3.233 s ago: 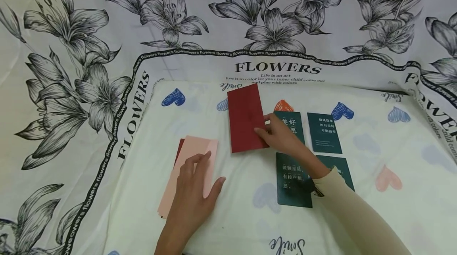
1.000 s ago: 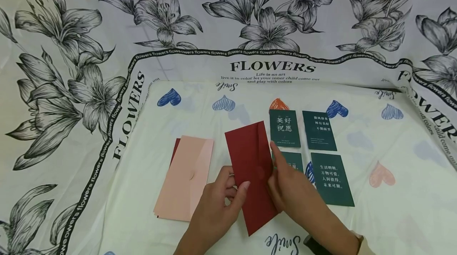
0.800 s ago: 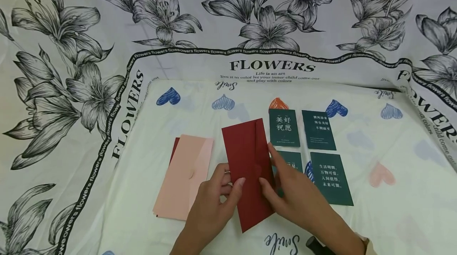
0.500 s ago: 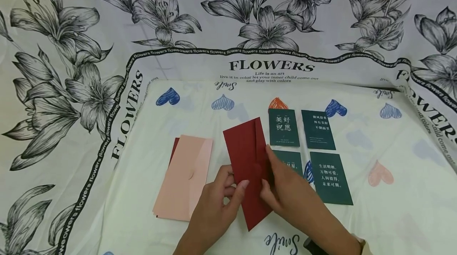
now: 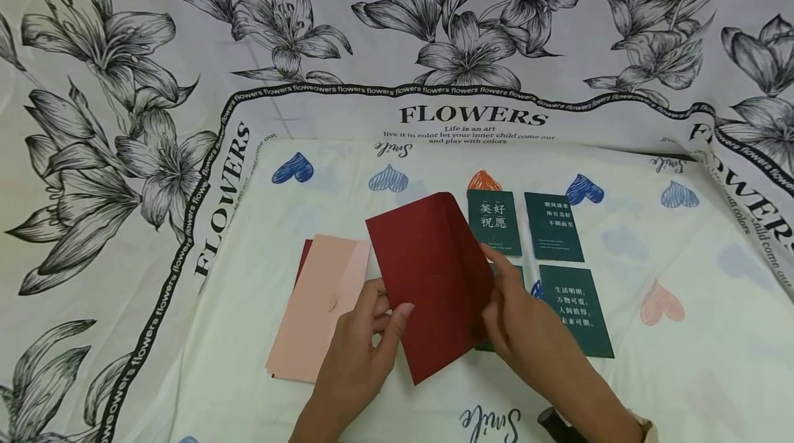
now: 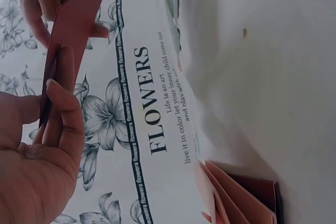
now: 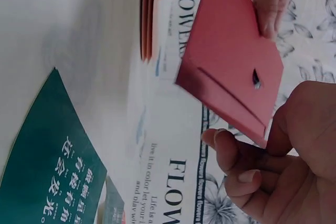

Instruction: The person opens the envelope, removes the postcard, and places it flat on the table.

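Note:
A dark red envelope (image 5: 422, 277) is held up tilted in front of me, its flap (image 5: 474, 271) folded out to the right in the head view. My left hand (image 5: 360, 350) grips its left long side, thumb on the face and fingers behind, as the left wrist view also shows of the envelope (image 6: 76, 40). At the flap's edge my right hand (image 5: 536, 322) pinches it between thumb and fingers. The right wrist view shows the red envelope (image 7: 231, 51) with a small dark slit in its face, and the right hand's fingers (image 7: 252, 179) curled at its near corner.
Left of the hands lies a stack of pink envelopes (image 5: 310, 312) with a dark red edge (image 5: 302, 260) showing beneath. Several green printed cards (image 5: 577, 312) lie in rows on the right, one partly hidden by the envelope and right hand. A heart-patterned cloth (image 5: 701, 277) covers the surface.
The red envelope came down from farther back, and the left hand left the pink stack to grip it. Its flap, closed half a second ago, now stands opened to the right.

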`<state>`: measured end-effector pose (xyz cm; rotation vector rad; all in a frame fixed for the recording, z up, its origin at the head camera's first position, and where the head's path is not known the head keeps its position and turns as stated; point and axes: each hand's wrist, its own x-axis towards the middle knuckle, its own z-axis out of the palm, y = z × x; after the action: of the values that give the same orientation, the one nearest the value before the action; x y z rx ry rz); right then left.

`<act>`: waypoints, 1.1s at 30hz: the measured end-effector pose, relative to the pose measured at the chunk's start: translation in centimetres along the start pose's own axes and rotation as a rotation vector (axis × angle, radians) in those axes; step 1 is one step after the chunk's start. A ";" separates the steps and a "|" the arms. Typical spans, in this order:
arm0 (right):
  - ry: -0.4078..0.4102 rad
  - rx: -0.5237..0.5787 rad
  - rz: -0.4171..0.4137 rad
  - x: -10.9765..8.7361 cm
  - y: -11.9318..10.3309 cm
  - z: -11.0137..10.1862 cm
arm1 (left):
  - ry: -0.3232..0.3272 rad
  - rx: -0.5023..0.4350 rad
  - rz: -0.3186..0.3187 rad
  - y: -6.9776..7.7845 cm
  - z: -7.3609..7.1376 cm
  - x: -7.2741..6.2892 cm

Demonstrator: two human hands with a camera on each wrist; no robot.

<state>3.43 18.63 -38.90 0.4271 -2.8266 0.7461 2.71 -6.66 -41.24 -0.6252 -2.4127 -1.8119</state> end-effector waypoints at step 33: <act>0.077 0.522 0.041 0.3 0.6 -0.1 | 0.009 -0.047 0.010 -0.6 0.2 0.1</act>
<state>3.01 19.09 -38.99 0.4009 -2.5475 1.4794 2.46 -6.54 -41.83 -0.6306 -2.3631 -1.8686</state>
